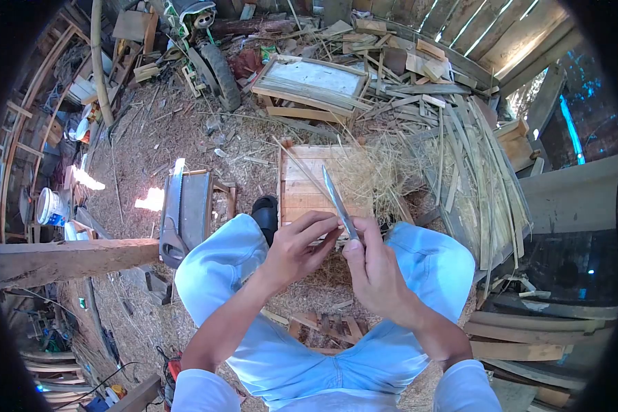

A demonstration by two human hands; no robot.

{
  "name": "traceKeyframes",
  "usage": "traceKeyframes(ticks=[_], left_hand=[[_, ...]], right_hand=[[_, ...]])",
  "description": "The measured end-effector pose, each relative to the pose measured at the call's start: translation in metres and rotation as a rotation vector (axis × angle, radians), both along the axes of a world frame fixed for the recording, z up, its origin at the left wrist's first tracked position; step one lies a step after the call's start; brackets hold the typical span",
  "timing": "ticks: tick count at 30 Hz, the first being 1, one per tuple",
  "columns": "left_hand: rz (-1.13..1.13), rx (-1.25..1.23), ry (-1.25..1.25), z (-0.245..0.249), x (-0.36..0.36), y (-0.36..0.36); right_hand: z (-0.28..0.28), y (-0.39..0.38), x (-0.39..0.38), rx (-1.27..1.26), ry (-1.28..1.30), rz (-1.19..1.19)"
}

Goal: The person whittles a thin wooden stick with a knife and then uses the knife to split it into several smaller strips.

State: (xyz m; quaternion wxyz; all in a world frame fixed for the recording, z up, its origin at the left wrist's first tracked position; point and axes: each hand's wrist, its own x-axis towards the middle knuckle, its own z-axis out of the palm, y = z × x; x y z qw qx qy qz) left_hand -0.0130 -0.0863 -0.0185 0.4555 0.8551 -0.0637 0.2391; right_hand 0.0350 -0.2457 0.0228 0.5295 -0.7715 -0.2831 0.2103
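In the head view, my right hand [376,269] is closed round the handle of a knife [336,198], its blade pointing up and away from me. My left hand [296,248] is pinched shut close beside it, on a thin wooden strip [299,163] that slants away to the upper left. The near end of the strip is hidden by my fingers and the blade. Both hands are above the near edge of a low slatted wooden board [294,192]. Pale curled shavings [388,175] are heaped over the board's right side.
A handsaw [174,223] rests on a small dark bench [198,196] to my left, near a thick beam [75,261]. Long split strips [484,182] lie stacked at right. Scrap wood and a framed panel [312,79] lie ahead, beside a wheel [220,79].
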Motion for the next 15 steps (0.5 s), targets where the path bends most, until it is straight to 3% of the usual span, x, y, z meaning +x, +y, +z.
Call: traceKeyframes(ticks=[15], left_hand=[[0.041,0.008,0.014,0.0014,-0.0014,-0.0003]], right_hand=[[0.0044,-0.0002,-0.0014,-0.037,0.019,0.025]])
